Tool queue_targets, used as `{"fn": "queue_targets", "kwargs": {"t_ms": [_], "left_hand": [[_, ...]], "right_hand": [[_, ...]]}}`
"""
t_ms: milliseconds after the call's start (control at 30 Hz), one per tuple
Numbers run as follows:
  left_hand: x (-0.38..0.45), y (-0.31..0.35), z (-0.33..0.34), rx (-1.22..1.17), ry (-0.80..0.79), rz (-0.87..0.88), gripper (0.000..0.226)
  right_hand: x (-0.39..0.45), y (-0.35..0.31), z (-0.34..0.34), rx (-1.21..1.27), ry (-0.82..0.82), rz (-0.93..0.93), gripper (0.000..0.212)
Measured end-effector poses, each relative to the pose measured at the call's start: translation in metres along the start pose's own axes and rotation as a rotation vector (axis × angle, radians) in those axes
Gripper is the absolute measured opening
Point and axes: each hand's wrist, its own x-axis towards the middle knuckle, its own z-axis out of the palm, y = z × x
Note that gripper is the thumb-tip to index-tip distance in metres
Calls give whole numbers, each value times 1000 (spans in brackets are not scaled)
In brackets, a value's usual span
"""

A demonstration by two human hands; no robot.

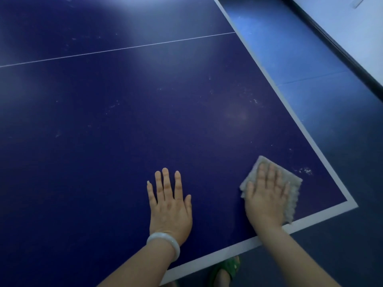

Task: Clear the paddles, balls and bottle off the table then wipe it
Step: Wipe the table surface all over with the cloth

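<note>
Cloth (294, 188) on table (124, 121) corner

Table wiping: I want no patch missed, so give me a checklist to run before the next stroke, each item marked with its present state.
1. Cloth flat under the right hand: ok.
2. Left hand flat on the table, bracing: ok.
3. Visible tabletop free of paddles, balls, bottle: ok.
4. Far end of the table cleared: cannot tell, out of view.
5. White specks beside the cloth gone: not ok.
6. Smudges farther up gone: not ok.
</note>
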Motion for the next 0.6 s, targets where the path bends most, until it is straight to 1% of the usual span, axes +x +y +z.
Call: {"fn": "queue_targets", "kwargs": {"t_ms": [33, 67, 133, 167, 200, 233, 267, 333, 400, 433, 533, 600], "left_hand": [[0, 0, 0, 1, 0, 1, 67], [0, 0, 0, 2, -1, 4, 67], [0, -1, 1, 10, -9, 4, 67], [0, -1, 1, 18, -15, -1, 68], [0, -1, 1, 28, -22, -6, 68], [0, 0, 0, 35, -28, -10, 69], [0, 0, 0, 39, -33, -10, 69], [0, 0, -2, 36, -41, -11, 70], [1, 2, -7, 3, -30, -21, 65], [3, 5, -10, -28, -15, -27, 63], [16, 29, -17, -86, 24, -11, 61], [31, 54, -18, -121, 21, -40, 63]], "right_hand": [[-7, -18, 4, 8, 3, -56, 61], [-19, -35, 8, 3, 20, -181, 62], [-46, -49, 14, -36, 0, -504, 63], [-55, -43, 16, -61, -10, -646, 63], [-57, -30, 16, -75, -14, -727, 62], [-54, -12, 14, -82, -11, -746, 61], [-49, 7, 11, -82, 5, -709, 60], [-35, 42, 1, -56, 21, -539, 60], [-21, 61, -8, -32, -7, -376, 61], [-16, 63, -10, -32, -5, -326, 61], [-11, 58, -10, -31, -6, -250, 62], [-11, 58, -10, -38, -22, -255, 62]]}}
